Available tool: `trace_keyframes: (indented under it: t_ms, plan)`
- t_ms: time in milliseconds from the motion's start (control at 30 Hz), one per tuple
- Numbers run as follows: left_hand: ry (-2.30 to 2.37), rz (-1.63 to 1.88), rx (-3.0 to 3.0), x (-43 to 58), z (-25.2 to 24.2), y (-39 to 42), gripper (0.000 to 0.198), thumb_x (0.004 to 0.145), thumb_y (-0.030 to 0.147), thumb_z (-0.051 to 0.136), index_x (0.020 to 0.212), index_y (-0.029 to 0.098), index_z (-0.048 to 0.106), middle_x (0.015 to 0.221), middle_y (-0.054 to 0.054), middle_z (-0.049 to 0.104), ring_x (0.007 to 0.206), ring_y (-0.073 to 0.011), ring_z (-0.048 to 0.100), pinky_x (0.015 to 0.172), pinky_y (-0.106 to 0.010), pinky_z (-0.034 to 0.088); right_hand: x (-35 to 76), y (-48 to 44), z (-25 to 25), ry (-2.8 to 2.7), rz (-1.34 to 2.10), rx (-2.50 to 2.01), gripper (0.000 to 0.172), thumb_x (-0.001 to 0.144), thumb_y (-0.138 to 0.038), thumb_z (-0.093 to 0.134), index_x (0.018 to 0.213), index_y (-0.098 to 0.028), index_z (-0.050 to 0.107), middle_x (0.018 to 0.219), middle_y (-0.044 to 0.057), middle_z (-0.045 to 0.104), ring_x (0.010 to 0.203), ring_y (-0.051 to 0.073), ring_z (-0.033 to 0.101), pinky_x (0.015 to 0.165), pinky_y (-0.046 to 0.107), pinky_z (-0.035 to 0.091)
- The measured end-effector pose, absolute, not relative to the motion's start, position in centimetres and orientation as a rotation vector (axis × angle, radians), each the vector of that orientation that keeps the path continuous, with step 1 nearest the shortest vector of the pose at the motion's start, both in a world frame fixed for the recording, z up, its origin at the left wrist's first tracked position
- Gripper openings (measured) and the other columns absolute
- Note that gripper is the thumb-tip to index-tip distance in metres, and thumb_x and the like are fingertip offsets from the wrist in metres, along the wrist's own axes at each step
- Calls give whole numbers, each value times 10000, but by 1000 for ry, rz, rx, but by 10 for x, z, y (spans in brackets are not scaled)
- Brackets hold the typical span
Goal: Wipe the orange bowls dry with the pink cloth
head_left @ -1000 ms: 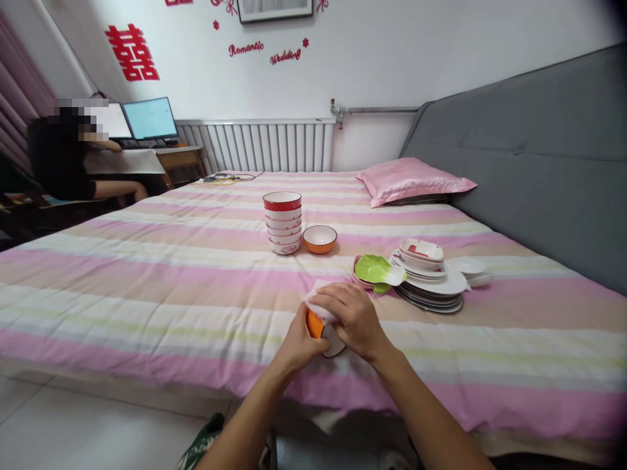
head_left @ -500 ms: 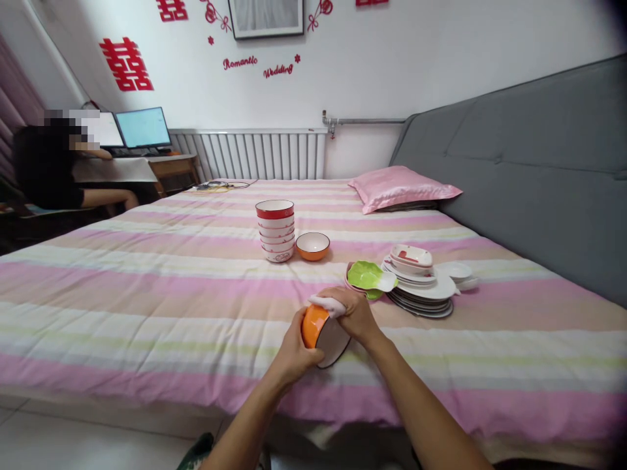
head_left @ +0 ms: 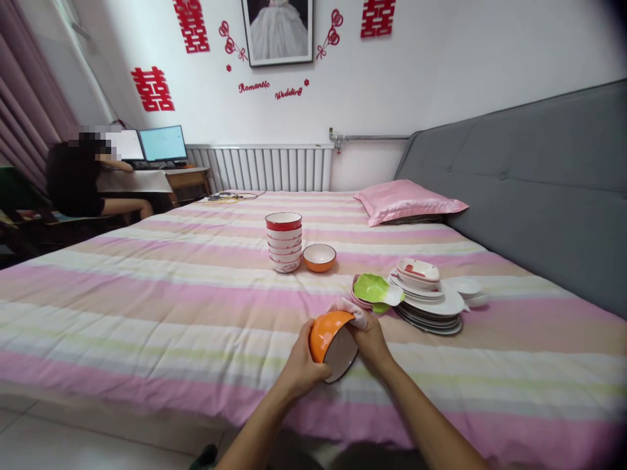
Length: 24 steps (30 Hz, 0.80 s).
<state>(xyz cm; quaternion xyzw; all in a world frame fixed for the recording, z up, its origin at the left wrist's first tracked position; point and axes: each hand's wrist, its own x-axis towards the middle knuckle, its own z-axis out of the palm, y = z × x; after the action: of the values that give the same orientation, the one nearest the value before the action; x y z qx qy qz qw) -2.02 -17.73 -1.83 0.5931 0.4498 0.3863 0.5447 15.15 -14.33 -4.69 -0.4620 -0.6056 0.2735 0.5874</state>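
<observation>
An orange bowl (head_left: 329,331) with a white inside and dark rim is tilted on its side above the near part of the bed. My left hand (head_left: 304,365) grips its left side, thumb at the lower rim. My right hand (head_left: 371,341) is closed on a pale pink cloth (head_left: 353,311), which lies against the bowl's upper right rim. Beyond them stand a stack of white and red bowls (head_left: 285,241) and, touching it or nearly so, another orange bowl (head_left: 319,258). Green leaf-shaped dishes (head_left: 371,289) lie just past my right hand.
Stacked plates (head_left: 441,303) with small dishes on top sit at the right on the striped bed (head_left: 171,313). A pink pillow (head_left: 409,201) lies by the grey headboard (head_left: 519,156). At the far left a person (head_left: 76,176) sits at a desk with two monitors.
The orange bowl has turned a little in my left hand. My right hand and the cloth have shifted from its top to its right rim. The camera view has tilted up and left.
</observation>
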Motion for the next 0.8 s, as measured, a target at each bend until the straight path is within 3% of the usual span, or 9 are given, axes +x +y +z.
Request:
trace_keyframes:
  t_ms: [100, 233, 300, 467, 667, 800]
  plan:
    - [1052, 934, 1482, -23, -13, -178, 798, 510, 76, 589, 1269, 182, 368, 1110, -60, 546, 976, -235, 544, 829, -331, 450, 153, -147, -39, -1410, 540, -1078, 211, 797, -274, 587, 930, -172, 715, 857, 51, 751, 752, 229, 694, 657, 322, 560]
    - [928, 1025, 1526, -26, -6, -170, 757, 556, 150, 686, 1249, 188, 386, 1285, -108, 491, 1153, -279, 496, 967, -383, 409, 155, -151, -15, -1487, 382, -1009, 273, 765, -207, 599, 1013, -217, 713, 1038, 57, 737, 971, 246, 680, 886, 376, 526]
    - [862, 1079, 1528, -25, -5, -165, 752, 578, 203, 719, 1256, 184, 394, 1319, -127, 476, 1200, -292, 473, 1006, -405, 383, 152, -154, -6, -1613, 145, -964, 297, 792, -158, 555, 1038, -223, 709, 1093, 60, 721, 1046, 237, 658, 967, 392, 484]
    - [905, 1138, 1658, -21, -9, -158, 648, 578, 198, 750, 1161, 172, 467, 1133, -79, 561, 1030, -254, 552, 879, -371, 460, 133, -162, 1, -1905, -364, -888, 253, 864, -134, 523, 1032, -216, 694, 1051, 59, 731, 1001, 218, 670, 885, 357, 521]
    - [1108, 1149, 1783, -22, -14, -158, 432, 529, 75, 659, 922, 144, 495, 860, -8, 523, 775, -182, 542, 650, -280, 463, 127, -159, 0, -1965, -295, -869, 282, 837, -119, 519, 1025, -237, 693, 1055, 45, 731, 990, 205, 670, 878, 340, 520]
    - [1153, 1114, 1754, -22, -11, -160, 501, 520, 48, 601, 1003, 136, 500, 923, -37, 543, 847, -211, 554, 734, -320, 473, 133, -151, -7, -1842, -6, -907, 304, 797, -128, 534, 1014, -244, 712, 1057, 47, 732, 1002, 217, 673, 911, 359, 508]
